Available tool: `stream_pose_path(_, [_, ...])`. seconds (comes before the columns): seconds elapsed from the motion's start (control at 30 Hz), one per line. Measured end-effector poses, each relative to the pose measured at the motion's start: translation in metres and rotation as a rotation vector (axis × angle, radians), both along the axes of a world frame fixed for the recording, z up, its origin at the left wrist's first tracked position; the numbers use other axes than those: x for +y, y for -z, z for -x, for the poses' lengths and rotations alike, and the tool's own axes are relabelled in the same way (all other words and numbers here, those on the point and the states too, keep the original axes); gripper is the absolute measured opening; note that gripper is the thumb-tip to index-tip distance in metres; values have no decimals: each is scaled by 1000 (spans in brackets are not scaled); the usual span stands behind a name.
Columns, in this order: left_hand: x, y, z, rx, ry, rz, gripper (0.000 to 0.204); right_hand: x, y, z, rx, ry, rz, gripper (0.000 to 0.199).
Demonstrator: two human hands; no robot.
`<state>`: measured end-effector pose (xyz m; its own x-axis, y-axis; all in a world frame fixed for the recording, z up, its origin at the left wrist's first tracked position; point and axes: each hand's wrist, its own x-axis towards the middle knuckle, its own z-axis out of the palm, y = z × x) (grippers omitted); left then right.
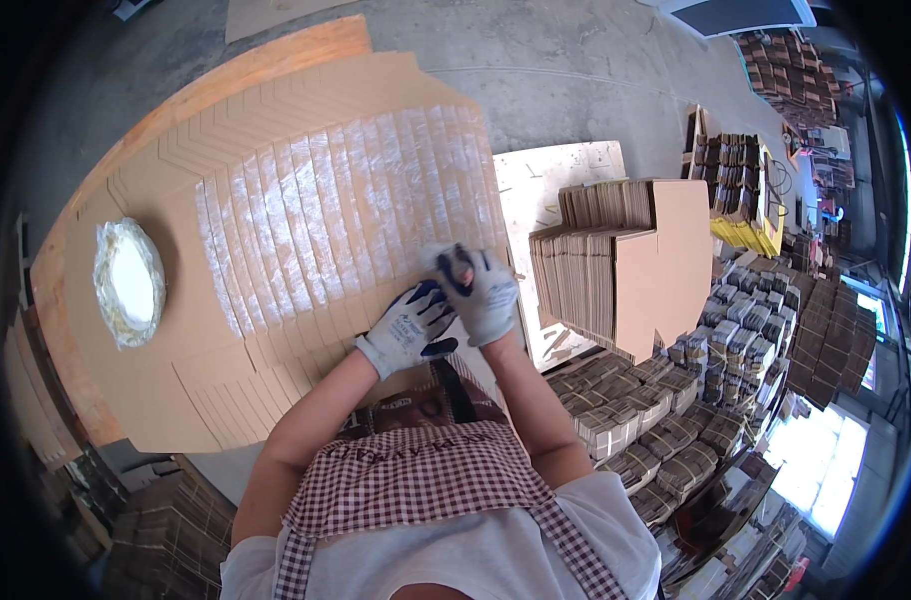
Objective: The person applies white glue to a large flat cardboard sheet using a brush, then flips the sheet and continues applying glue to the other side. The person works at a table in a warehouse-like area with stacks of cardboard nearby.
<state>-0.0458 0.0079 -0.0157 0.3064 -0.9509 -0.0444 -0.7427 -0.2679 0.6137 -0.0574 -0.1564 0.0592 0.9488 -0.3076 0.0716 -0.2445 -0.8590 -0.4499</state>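
Both of my hands wear white gloves with dark blue finger and palm coating. My left hand (406, 328) rests at the near edge of the fanned cardboard sheets (266, 345), its fingers stretched and the thumb apart. Just to its right, my right hand (488, 300) is raised over the near right corner of the sheets, fingers curled inward and slightly blurred; whatever they hold is hidden. The sheets overlap in narrow steps across the table. A broad shiny, whitish band (316, 220) runs across their exposed strips.
A white oval container wrapped in clear plastic (134, 285) sits on the cardboard at left. Right of the table, a stack of folded brown cardboard (596, 265) stands on a pale board (566, 165). Strapped cardboard bundles (626, 400) crowd the floor beyond. A wooden table edge (76, 370) shows at left.
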Motion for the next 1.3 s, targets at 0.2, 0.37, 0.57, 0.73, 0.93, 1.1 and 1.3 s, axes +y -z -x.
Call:
stream_pose_path(0.2, [-1,-2,-4,-91,-43,188,63,-28,-12,-7,-122,120,-8,41])
stream_pose_path(0.37, [-2,-3,-6,-95,-39,192,61,-22,3,-35,-186,95,-229,40])
stream_pose_path(0.57, [-5,-15,-12,-63,-44,178,59,-65,3,-53,-197,306,-136,36])
stream_pose_path(0.73, [-7,-15,-10,-67,-30,172,57,-52,23,-56,-131,109,-280,44])
stream_pose_path(0.93, [-6,-19,-10,-50,-52,174,58,-73,19,-75,-237,226,-365,39])
stream_pose_path(1.1, [-8,-19,-12,-67,-31,182,57,-59,44,-91,-161,122,-1038,33])
stream_pose_path(1.3, [-5,-18,-11,-62,-44,180,57,-82,4,-100,-26,173,-242,32])
